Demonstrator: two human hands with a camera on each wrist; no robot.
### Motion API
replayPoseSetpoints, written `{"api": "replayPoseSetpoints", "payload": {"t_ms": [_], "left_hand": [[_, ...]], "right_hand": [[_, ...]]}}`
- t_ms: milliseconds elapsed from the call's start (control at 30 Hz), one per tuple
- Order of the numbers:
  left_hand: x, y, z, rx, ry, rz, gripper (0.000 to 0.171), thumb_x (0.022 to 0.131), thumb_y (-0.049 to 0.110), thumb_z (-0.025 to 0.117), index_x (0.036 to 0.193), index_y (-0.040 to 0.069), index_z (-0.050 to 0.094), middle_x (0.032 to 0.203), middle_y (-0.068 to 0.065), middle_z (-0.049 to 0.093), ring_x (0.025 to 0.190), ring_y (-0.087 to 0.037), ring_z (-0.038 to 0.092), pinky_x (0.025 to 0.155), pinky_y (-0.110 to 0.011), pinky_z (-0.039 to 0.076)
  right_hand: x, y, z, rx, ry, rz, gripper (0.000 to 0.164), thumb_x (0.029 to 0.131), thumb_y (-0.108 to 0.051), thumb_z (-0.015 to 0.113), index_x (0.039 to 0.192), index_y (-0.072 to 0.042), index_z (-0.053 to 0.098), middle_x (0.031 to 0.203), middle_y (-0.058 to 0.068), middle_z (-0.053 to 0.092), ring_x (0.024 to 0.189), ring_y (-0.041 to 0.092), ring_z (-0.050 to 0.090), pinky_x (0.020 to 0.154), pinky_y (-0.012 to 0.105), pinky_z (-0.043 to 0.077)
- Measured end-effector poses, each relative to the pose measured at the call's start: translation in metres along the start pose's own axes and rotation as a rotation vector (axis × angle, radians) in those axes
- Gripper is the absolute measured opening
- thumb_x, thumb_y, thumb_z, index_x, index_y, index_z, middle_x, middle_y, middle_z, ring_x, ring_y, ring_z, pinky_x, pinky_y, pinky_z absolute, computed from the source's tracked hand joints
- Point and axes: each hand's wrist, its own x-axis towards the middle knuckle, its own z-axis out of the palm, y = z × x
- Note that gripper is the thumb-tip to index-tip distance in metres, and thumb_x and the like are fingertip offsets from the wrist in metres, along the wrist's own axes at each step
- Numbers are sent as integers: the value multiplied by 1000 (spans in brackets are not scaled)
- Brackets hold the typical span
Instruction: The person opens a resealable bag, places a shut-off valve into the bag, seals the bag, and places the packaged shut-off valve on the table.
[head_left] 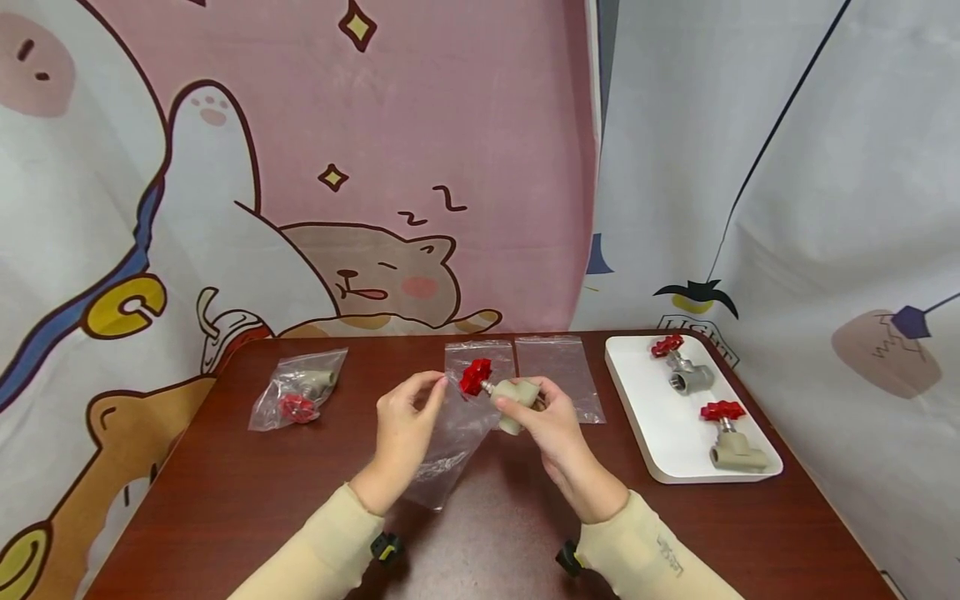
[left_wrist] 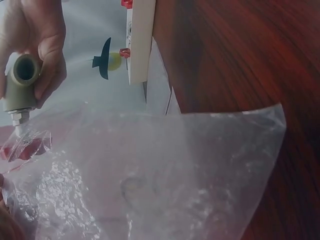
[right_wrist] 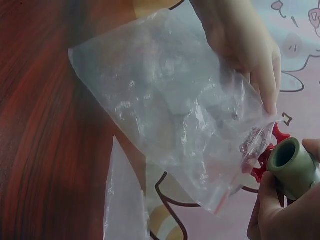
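Bag (head_left: 454,443) pinched near mouth by left hand (head_left: 405,417), probably keeping it open; right hand (head_left: 553,423) grips valve body (head_left: 510,393), so red handwheel (head_left: 475,377) faces the opening.

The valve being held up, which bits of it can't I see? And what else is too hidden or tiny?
Valve: head view; the right grip covers part of its body.
Its red wheel: left wrist view; the crinkled clear bag blurs it.
White tray: left wrist view; the top edge cuts it off.
Sleeve lettering: head view; too small to read.
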Motion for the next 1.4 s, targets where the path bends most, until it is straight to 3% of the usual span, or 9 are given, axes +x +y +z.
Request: {"api": "replayPoseSetpoints", "payload": {"t_ms": [200, 433, 700, 967, 1033, 1200, 1400], "left_hand": [[0, 0, -1, -53, -21, -19, 7, 87, 14, 68, 94, 11, 69, 79, -2, 72, 67, -8, 66, 58, -20, 52], [-1, 0, -1, -49, -50, -36, 9, 90, 20, 66, 94, 12, 67, 83, -1, 71, 69, -8, 66, 62, -22, 54], [-1, 3, -2, -42, -84, -34, 10, 91, 21, 64, 95, 12, 62, 86, 1, 70, 74, -8, 65, 66, -26, 55], [1, -1, -5, -6, -87, -11, 13, 93, 26, 61, 95, 12, 62, 86, 3, 70, 78, -7, 64, 68, -27, 54], [0, -2, -6, 4, -87, -5, 13, 92, 25, 62, 95, 12, 62, 87, 2, 70, 78, -7, 64, 69, -28, 54], [-1, -4, -7, 23, -98, 12, 11, 91, 23, 64, 94, 12, 63, 87, 1, 70, 76, -9, 64, 70, -29, 54], [0, -7, -7, 16, -132, 109, 7, 89, 20, 67, 93, 14, 65, 85, 4, 69, 75, -5, 62, 67, -24, 52]], "right_hand": [[-3, 4, 1, -33, -39, -73, 40, 73, -9, 80, 105, 1, 58, 104, 10, 62, 91, 12, 61, 70, 23, 54], [-4, 4, 2, -109, -25, -88, 39, 73, 1, 78, 106, 2, 58, 107, 15, 61, 91, 15, 63, 71, 25, 55], [-4, 5, 3, -284, -45, -322, 38, 68, -1, 83, 99, 0, 61, 105, 12, 59, 88, 11, 62, 77, 20, 53], [-9, -3, -3, -481, -166, -592, 38, 66, 2, 83, 98, -6, 65, 100, 4, 60, 90, 15, 60, 77, 32, 56], [-3, 4, -8, -514, -212, -638, 40, 66, 1, 83, 99, -11, 66, 101, -1, 60, 92, 12, 60, 79, 28, 55], [0, 0, -16, -592, -315, -659, 41, 68, 0, 82, 105, -10, 67, 107, -2, 61, 98, 13, 60, 86, 29, 52], [4, -11, -25, -692, -437, -693, 41, 70, -1, 81, 106, -11, 66, 110, -4, 62, 102, 13, 58, 90, 33, 49]]}}
